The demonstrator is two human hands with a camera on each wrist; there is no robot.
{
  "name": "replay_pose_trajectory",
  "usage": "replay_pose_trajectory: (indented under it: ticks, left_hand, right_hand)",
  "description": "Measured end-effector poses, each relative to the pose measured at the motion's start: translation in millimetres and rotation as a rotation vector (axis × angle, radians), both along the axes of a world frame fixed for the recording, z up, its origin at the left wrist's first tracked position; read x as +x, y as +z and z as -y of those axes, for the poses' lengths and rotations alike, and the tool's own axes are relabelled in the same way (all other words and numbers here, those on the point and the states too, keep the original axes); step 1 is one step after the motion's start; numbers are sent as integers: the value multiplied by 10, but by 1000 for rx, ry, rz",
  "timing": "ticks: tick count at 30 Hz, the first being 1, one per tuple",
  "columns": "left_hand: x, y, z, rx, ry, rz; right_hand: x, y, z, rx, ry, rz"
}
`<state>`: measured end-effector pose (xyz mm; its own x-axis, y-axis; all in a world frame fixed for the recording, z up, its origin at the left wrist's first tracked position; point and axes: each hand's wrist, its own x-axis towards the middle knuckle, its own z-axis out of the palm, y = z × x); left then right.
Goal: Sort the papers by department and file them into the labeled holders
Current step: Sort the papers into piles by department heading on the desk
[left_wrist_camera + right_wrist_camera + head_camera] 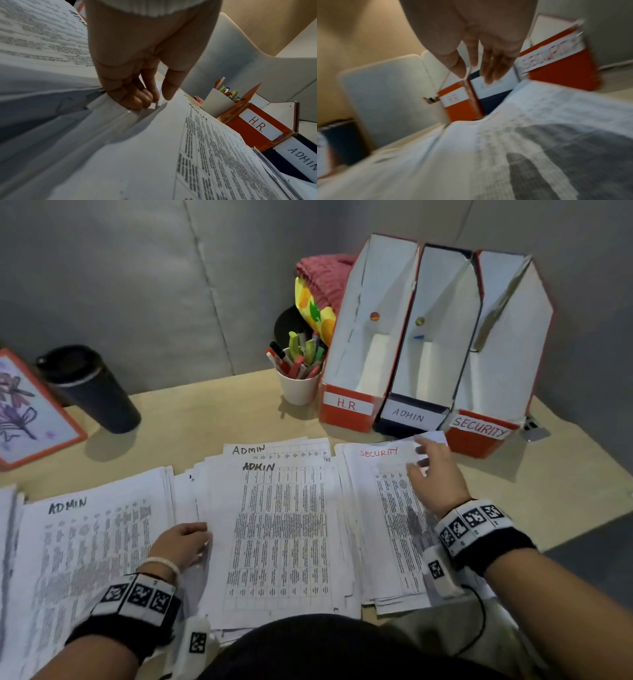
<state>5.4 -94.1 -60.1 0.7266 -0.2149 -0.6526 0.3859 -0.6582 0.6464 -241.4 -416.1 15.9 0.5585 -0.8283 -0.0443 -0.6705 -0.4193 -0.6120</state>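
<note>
Three labelled holders stand at the back right: H.R. [348, 406], ADMIN [408, 416] and SECURITY [479, 429]. All three look empty. In front of them lie three piles of printed sheets: a left pile [85, 542] and a middle pile [277, 529], each topped ADMIN, and a right pile [380, 508] topped SECURITY. My left hand [183, 542] sits at the middle pile's left edge. Its fingers [137, 100] are curled into the sheet edges. My right hand [433, 470] hovers over the SECURITY pile's far corner, fingers [488, 67] loose and holding nothing.
A white cup of pens [298, 378] stands left of the H.R. holder, with a pink cloth [325, 278] behind it. A black tumbler [89, 388] and an orange-framed picture [30, 412] sit at the back left. Bare desk [565, 474] shows at the right.
</note>
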Motion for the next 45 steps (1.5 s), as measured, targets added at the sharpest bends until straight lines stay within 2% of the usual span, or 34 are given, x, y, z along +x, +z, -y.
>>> replay_pose_trajectory:
  ticks: [4, 7, 9, 13, 15, 19, 21, 24, 29, 31, 34, 36, 38, 40, 43, 45]
  left_hand:
    - [-2, 43, -13, -2, 47, -12]
    - [-25, 122, -32, -17, 50, -41]
    - [-55, 153, -25, 0, 17, -32]
    - [-154, 244, -26, 117, -85, 106]
    - [-182, 283, -35, 118, -79, 108]
    - [-161, 308, -88, 110, -46, 67]
    - [-149, 293, -112, 100, -15, 59]
    - [-127, 254, -132, 15, 81, 56]
    - [-95, 224, -134, -36, 201, 77]
    - [-135, 256, -123, -76, 249, 74]
    - [-178, 250, -124, -109, 311, 90]
    - [-187, 252, -128, -109, 317, 85]
    - [-179, 233, -128, -96, 294, 81]
    - [-179, 239, -113, -36, 232, 87]
    - [-170, 226, -85, 13, 188, 98]
    - [-176, 219, -78, 25, 177, 101]
  right_hand:
    - [440, -84, -547, 523, 93, -17]
    - [699, -199, -756, 675, 110, -134]
    - [817, -265, -815, 631, 121, -203]
    - [949, -259, -913, 567, 136, -247]
    - [976, -246, -938, 571, 128, -192]
    - [974, -331, -966, 686, 6, 57]
    - [978, -397, -993, 656, -48, 96]
    - [1011, -455, -1002, 561, 26, 87]
    - [1020, -433, -1001, 427, 241, -73]
    - [1008, -472, -985, 380, 256, -95]
    - [997, -458, -944, 406, 108, 35]
    - [988, -432, -924, 553, -44, 155]
    - [962, -406, -926, 713, -110, 214]
    - [941, -436, -932, 784, -99, 166]
    - [925, -507, -914, 569, 17, -117]
    - [923, -499, -916, 522, 22, -165]
